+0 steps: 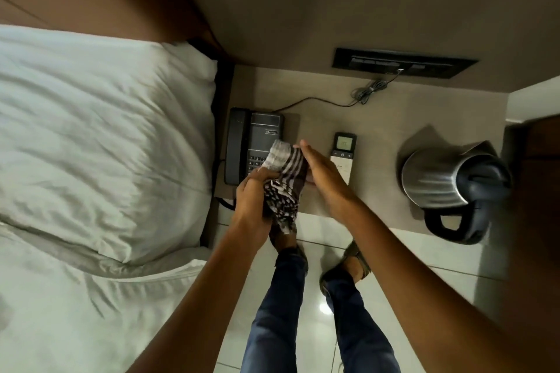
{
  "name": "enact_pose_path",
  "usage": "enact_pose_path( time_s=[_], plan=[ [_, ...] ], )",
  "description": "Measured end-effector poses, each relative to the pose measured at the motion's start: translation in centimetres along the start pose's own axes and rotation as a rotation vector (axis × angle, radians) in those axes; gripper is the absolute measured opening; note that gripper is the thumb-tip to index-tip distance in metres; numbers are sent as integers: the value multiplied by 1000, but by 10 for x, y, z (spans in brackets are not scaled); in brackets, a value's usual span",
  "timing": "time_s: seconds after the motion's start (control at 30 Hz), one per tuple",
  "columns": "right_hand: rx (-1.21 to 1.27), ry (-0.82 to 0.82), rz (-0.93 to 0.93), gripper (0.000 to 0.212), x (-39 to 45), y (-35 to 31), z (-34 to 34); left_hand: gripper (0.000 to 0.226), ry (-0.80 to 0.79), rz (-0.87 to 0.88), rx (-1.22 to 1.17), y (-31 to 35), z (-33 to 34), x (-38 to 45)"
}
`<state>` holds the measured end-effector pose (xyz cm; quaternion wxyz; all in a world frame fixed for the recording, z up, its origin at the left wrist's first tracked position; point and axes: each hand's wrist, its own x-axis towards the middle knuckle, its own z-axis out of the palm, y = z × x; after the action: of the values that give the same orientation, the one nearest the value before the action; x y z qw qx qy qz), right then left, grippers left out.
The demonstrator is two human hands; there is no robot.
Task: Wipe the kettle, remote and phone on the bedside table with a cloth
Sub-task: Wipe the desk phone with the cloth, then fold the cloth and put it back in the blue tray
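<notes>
A brown and white patterned cloth (283, 182) hangs between my two hands above the front edge of the bedside table (378, 130). My left hand (253, 200) grips its bunched lower part. My right hand (321, 169) lies flat against its upper right side, fingers straight. The black desk phone (247, 142) sits at the table's left, its keypad partly hidden by the cloth. A white remote (343, 151) with a small screen lies in the middle, just right of my right hand. The steel kettle (439, 182) with a black handle stands at the right.
A bed with a white pillow (100, 136) fills the left. The phone's cord (318, 101) runs across the table to a black switch panel (403, 63) on the wall. My legs and sandalled feet (342, 269) stand on the glossy tiled floor below.
</notes>
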<state>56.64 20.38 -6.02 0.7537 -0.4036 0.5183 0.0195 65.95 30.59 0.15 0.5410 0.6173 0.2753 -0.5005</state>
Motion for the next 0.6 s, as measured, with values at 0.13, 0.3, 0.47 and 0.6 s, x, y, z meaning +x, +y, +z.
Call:
enact_pose_path(
  time_s=[0.13,0.3,0.47,0.6],
  plan=[
    [297,-102,7,72,-51,4,-21,42,-240,-42,21,-2,33,-27],
    [388,165,-201,34,-112,-15,-64,43,-325,347,480,-19,78,-61],
    [526,388,-336,23,-159,-31,-133,33,-421,647,845,-43,157,-101],
    [703,503,-382,29,-204,-31,-214,27,-492,753,1040,-88,234,-135]
  ],
)
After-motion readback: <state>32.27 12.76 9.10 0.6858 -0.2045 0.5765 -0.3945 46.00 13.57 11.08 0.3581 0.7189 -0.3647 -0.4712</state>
